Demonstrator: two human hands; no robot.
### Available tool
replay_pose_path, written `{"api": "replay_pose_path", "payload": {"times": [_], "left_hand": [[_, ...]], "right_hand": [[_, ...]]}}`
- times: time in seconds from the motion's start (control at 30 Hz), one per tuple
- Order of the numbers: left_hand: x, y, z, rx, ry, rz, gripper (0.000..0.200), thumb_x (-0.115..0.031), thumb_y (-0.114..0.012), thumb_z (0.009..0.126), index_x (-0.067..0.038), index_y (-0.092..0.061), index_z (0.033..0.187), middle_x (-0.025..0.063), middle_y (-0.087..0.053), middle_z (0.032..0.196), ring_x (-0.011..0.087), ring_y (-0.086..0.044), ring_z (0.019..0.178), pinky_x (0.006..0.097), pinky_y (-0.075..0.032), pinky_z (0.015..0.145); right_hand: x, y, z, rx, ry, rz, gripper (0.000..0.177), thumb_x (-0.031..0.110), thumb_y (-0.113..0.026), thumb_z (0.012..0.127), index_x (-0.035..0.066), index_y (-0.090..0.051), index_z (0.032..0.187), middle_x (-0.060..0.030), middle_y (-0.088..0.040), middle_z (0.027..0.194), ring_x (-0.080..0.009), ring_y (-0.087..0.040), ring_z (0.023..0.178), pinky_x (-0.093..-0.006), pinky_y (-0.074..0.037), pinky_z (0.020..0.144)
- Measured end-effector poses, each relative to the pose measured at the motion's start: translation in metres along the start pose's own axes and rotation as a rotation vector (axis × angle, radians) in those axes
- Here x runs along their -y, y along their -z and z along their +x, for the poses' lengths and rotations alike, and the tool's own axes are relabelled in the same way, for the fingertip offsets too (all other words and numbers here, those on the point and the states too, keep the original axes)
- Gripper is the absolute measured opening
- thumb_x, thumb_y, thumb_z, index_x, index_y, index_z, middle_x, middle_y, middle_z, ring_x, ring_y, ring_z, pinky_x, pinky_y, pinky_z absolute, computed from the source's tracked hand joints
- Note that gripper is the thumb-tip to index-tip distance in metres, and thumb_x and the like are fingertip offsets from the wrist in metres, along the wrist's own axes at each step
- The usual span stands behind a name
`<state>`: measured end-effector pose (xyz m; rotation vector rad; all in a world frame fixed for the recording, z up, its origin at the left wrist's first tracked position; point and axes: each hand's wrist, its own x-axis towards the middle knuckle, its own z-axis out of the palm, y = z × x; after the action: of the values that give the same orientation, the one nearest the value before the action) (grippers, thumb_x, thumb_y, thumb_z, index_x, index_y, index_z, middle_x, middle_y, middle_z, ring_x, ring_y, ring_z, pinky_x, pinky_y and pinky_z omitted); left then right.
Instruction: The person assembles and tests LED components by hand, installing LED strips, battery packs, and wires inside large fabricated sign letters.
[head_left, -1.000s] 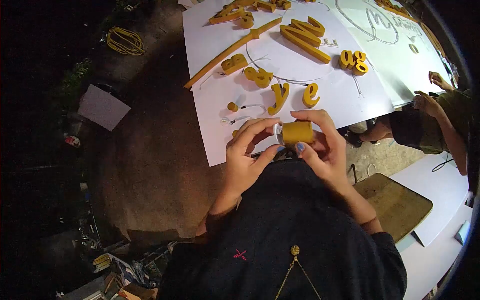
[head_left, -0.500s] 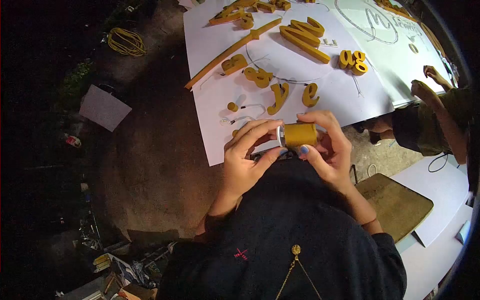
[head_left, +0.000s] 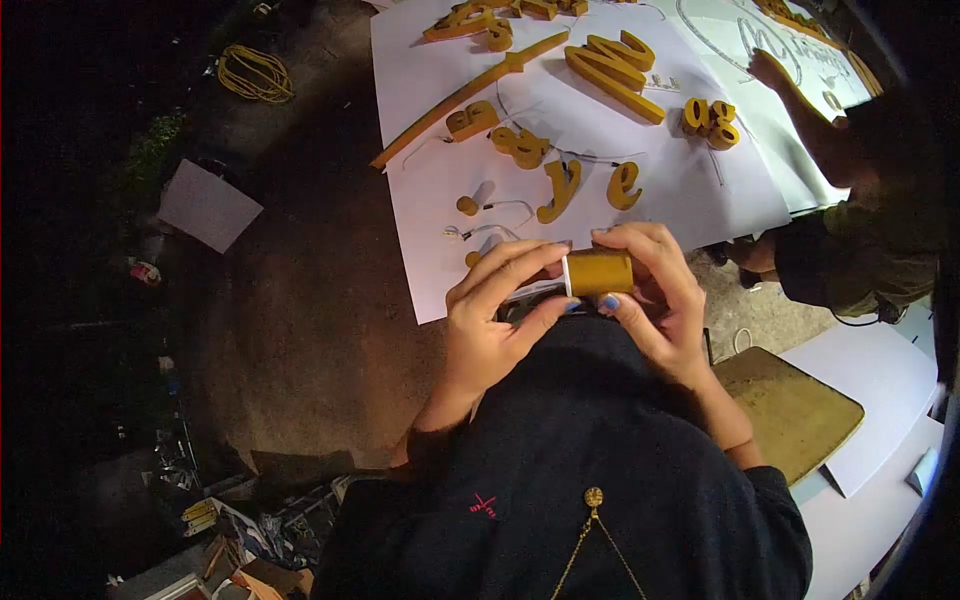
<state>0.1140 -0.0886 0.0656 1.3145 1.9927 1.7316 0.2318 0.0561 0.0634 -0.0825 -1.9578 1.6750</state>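
Observation:
Just above my lap, both hands are closed on a short mustard-yellow cylinder (head_left: 602, 272). My right hand (head_left: 662, 300) grips its right end between thumb and fingers. A thin white disc (head_left: 567, 275) sits against the cylinder's left end, and the fingertips and thumb of my left hand (head_left: 505, 305) press on it. Whether anything lies inside the cylinder is hidden. Beyond my hands, yellow block letters lie on a white sheet (head_left: 450, 95), among them a "y" (head_left: 556, 192) and an "e" (head_left: 624, 186). Small yellow cylinders (head_left: 467, 206) with thin wires (head_left: 512, 207) lie nearer.
At the right a co-worker's arm (head_left: 805, 110) reaches over a sheet with drawn lettering. A brown padded seat (head_left: 785, 415) stands to my right, beside white boards (head_left: 870, 390). A coiled yellow cable (head_left: 255, 75) lies on the floor at left; clutter (head_left: 265, 535) fills the lower left.
The gap between the white disc and the yellow cylinder has closed as my left fingers pushed it rightward. The co-worker has leaned in and reached farther across the drawn sheet.

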Motion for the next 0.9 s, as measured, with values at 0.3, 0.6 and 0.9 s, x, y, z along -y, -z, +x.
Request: {"api": "replay_pose_path", "payload": {"times": [0.3, 0.6, 0.9], "left_hand": [[0.003, 0.003, -0.001, 0.039, 0.147, -0.284, 0.039, -0.003, -0.07, 0.077, 0.002, -0.058, 0.113, 0.0097, -0.061, 0.102, 0.0154, -0.06, 0.089, 0.0265, -0.05, 0.08], [0.014, 0.01, 0.0, 0.134, 0.444, -0.71, 0.036, -0.007, -0.058, 0.087, 0.009, -0.05, 0.118, 0.0158, -0.059, 0.103, 0.0205, -0.062, 0.09, 0.0311, -0.055, 0.079], [0.017, 0.012, 0.0, 0.188, 0.784, -1.595, 0.041, -0.016, -0.051, 0.091, 0.01, -0.041, 0.121, 0.0256, -0.058, 0.102, 0.0263, -0.064, 0.089, 0.0288, -0.057, 0.075]], "right_hand": [[0.008, 0.006, 0.012, 0.028, 0.036, -0.256, 0.041, 0.015, -0.073, 0.074, 0.003, -0.059, 0.111, -0.009, -0.055, 0.092, -0.0157, -0.058, 0.078, -0.0242, -0.047, 0.065], [0.018, 0.007, 0.034, 0.09, 0.103, -0.321, 0.046, 0.022, -0.073, 0.075, 0.0, -0.059, 0.112, -0.0092, -0.056, 0.089, -0.0177, -0.058, 0.072, -0.0268, -0.049, 0.065], [0.022, 0.015, 0.056, 0.261, 0.104, -0.095, 0.056, 0.046, -0.064, 0.077, 0.002, -0.062, 0.11, -0.0112, -0.058, 0.094, -0.021, -0.056, 0.088, -0.0307, -0.045, 0.076]]}}
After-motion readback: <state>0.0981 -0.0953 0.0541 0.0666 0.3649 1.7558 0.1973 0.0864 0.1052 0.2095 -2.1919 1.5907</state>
